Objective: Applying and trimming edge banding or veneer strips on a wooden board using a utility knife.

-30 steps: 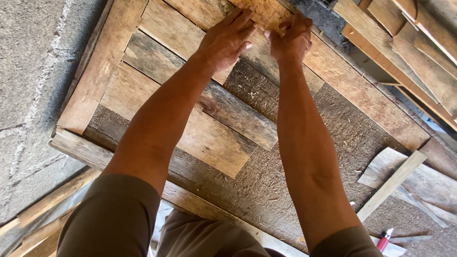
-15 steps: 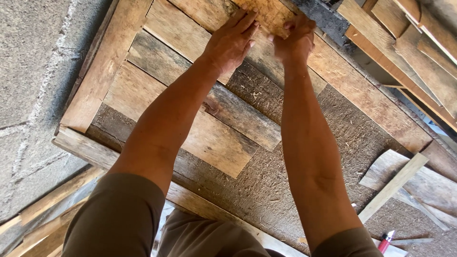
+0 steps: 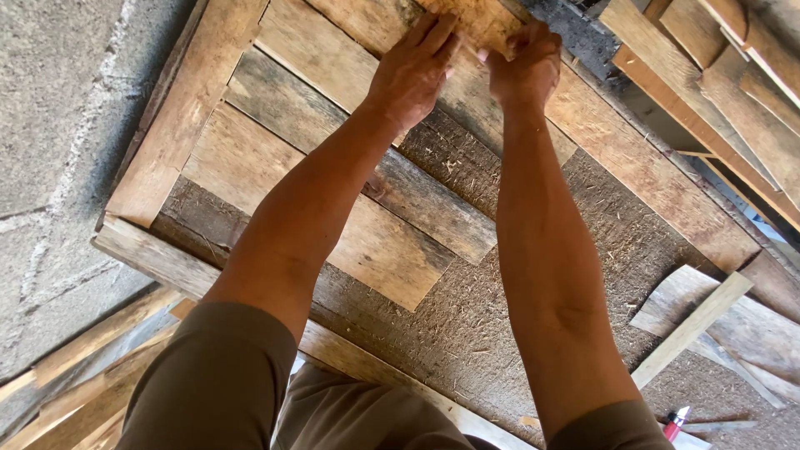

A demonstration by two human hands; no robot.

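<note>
The pale wood piece [image 3: 475, 21] sits at the top edge of view, partly cut off; its long axis seems to run from upper left to lower right, roughly along the boards below. Your left hand [image 3: 412, 71] lies flat against its left side, fingers [image 3: 433, 33] stretched over it. Your right hand [image 3: 525, 67] is curled at its right edge, fingers closed on it. Underneath lies a wooden pallet [image 3: 167, 142] of weathered planks, sawdust between them. Concrete floor [image 3: 58, 108] to the left; loose boards [image 3: 733, 100] to the right; a red-tipped tool [image 3: 677, 421] at bottom.
</note>
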